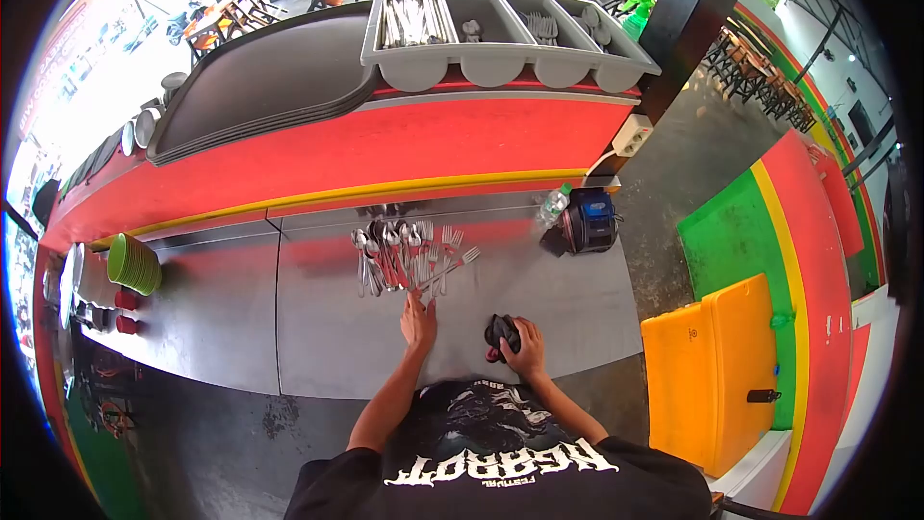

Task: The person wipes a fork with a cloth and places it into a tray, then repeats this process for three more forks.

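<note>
My left hand (pixel 418 325) reaches forward on the steel counter with its fingers stretched out and its thumb apart. Its fingertips are right at the handle ends of a pile of cutlery. Spoons (pixel 381 237) make up the left part of that pile, heads pointing away from me. On the right lie several forks (pixel 449 239), one of them slanting across the others with its handle end near my fingertips. A dark, bunched-up cloth (pixel 500 332) is gripped in my right hand (pixel 526 351), close over the counter to the right of the cutlery.
A grey cutlery holder (pixel 510 56) and stacked dark trays (pixel 269 77) sit on the red ledge ahead. A plastic bottle (pixel 554 202) and a dark blue bag (pixel 590 221) stand back right. Green bowls (pixel 135 264) are at the far left, a yellow cooler box (pixel 710 376) at right.
</note>
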The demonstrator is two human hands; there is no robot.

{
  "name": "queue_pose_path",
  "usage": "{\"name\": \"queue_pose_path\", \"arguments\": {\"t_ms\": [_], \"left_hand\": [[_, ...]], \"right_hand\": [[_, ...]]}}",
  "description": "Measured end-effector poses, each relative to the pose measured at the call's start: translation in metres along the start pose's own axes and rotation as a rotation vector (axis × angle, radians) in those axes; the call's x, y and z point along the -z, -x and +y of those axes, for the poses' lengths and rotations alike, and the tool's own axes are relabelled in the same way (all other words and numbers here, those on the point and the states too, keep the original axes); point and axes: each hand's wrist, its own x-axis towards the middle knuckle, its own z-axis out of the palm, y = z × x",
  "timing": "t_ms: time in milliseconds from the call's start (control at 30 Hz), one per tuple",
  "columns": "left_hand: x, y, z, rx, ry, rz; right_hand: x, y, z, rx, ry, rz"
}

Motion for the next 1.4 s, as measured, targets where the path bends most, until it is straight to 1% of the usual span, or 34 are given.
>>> {"name": "queue_pose_path", "arguments": {"t_ms": [67, 167, 267, 367, 467, 567, 633, 667, 700, 767, 800, 867, 900, 933, 1000, 1033, 1100, 1133, 1167, 1233, 1333, 1400], "left_hand": [[0.000, -0.008, -0.001, 0.018, 0.004, -0.004], [0.000, -0.014, 0.003, -0.064, -0.100, 0.035], [-0.002, -0.022, 0.000, -0.117, -0.107, 0.000], [0.000, -0.031, -0.001, -0.093, -0.202, -0.144], [-0.009, -0.036, -0.011, -0.147, -0.152, -0.111], [-0.006, -0.030, -0.008, -0.101, -0.233, -0.301], [-0.010, -0.018, -0.022, -0.229, -0.070, -0.423], [-0.012, -0.007, -0.026, -0.206, 0.011, -0.462], [-0.013, 0.007, -0.025, -0.179, 0.093, -0.500], [-0.018, 0.036, -0.036, 0.035, 0.494, -0.652], [-0.019, 0.048, -0.042, 0.146, 0.697, -0.721], [-0.011, 0.067, -0.044, 0.217, 0.819, -0.755], [-0.006, 0.078, -0.047, 0.256, 0.881, -0.770], [-0.008, 0.079, -0.057, 0.276, 0.864, -0.803], [-0.004, 0.083, -0.072, 0.226, 0.724, -0.801], [0.001, 0.082, -0.075, 0.199, 0.653, -0.796], [0.002, 0.079, -0.083, 0.093, 0.623, -0.788], [-0.001, 0.081, -0.089, 0.040, 0.608, -0.788], [-0.004, 0.084, -0.094, 0.049, 0.652, -0.785], [0.005, 0.082, -0.083, 0.059, 0.742, -0.774], [0.010, 0.079, -0.074, 0.058, 0.772, -0.830], [0.014, 0.080, -0.070, 0.094, 0.819, -0.836]], "right_hand": [[0.002, 0.000, -0.002, 0.003, 0.005, 0.001], [0.001, 0.001, -0.001, 0.007, 0.009, 0.008], [0.001, 0.001, -0.001, -0.008, -0.013, 0.016], [0.002, 0.002, -0.002, -0.011, -0.015, 0.033], [0.002, 0.003, -0.002, -0.026, -0.017, 0.028], [0.002, 0.003, -0.006, -0.053, -0.030, 0.062], [0.000, 0.002, -0.004, -0.044, -0.047, 0.069], [-0.002, 0.001, -0.003, -0.039, -0.057, 0.070], [-0.006, 0.000, -0.002, -0.105, -0.123, 0.070], [-0.016, 0.000, -0.003, -0.239, -0.259, 0.063], [-0.018, -0.001, -0.008, -0.235, -0.304, 0.048], [-0.017, -0.008, -0.029, -0.227, -0.389, 0.017], [-0.013, -0.014, -0.044, -0.155, -0.394, -0.015], [-0.010, -0.020, -0.059, -0.083, -0.399, -0.049], [-0.016, -0.025, -0.077, 0.086, -0.371, -0.095], [-0.022, -0.025, -0.080, 0.120, -0.337, -0.157], [-0.036, -0.024, -0.084, 0.187, -0.265, -0.279], [-0.042, -0.024, -0.083, 0.192, -0.240, -0.300], [-0.046, -0.025, -0.082, 0.201, -0.213, -0.289], [-0.055, -0.029, -0.075, 0.225, -0.158, -0.264], [-0.056, -0.044, -0.062, 0.206, -0.066, -0.193], [-0.054, -0.059, -0.045, 0.166, -0.025, -0.122]]}}
